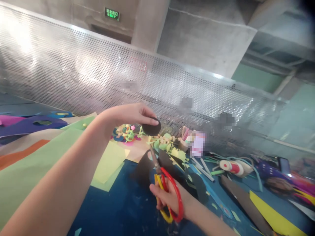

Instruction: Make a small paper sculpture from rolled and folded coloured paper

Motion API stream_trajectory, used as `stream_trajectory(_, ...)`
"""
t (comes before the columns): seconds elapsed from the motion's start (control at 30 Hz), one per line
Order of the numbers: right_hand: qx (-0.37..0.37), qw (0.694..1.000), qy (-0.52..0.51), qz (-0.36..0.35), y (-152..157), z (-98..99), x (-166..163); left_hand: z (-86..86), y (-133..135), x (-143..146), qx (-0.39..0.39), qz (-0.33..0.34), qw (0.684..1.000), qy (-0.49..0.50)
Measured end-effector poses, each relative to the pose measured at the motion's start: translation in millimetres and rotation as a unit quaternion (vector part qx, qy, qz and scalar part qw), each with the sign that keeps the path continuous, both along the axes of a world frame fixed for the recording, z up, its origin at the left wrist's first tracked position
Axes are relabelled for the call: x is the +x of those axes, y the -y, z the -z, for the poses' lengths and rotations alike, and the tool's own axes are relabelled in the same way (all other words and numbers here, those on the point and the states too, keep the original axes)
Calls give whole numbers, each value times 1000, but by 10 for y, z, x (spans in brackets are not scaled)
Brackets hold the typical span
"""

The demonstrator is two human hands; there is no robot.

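My left hand [141,114] reaches out over the far side of the table, pinching a round black felt-like disc [152,127] between thumb and fingers. Nearer to me, my right hand [169,196] is wrapped through the handles of a pair of scissors [172,191], one handle red and the other yellow. The blades point up and away and look closed or nearly so. Beneath them lies a piece of black sheet [142,162] with cut edges. Below the disc sits a heap of small green and yellow cut pieces [164,142].
Green sheets [46,157] cover the left side, with purple [31,126] and orange [22,154] ones beyond. Pens [203,168], a thread spool [232,167], a blue strip [216,196] and a yellow sheet [273,209] lie right. A perforated metal panel [98,72] stands behind.
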State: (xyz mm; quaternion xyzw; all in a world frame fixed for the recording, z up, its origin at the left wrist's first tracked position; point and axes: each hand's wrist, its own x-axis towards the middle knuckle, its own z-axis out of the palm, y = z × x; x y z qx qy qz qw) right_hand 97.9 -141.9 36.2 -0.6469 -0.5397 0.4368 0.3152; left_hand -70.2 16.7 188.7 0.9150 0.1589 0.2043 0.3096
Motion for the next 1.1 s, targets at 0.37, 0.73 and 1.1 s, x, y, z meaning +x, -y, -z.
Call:
stream_trajectory(0.37, 232, 906, 350, -60, 360, 71, -307, 32, 279, 331, -73, 80, 993, -47)
stream_trajectory(0.73, 290, 839, 439, -136, 363, 117, -257, 122, 266, 462, -47, 162, 958, -231)
stream_trajectory(1.1, 299, 841, 429, -136, 353, 108, -253, 634, -108, 718, -42, 207, 928, -307)
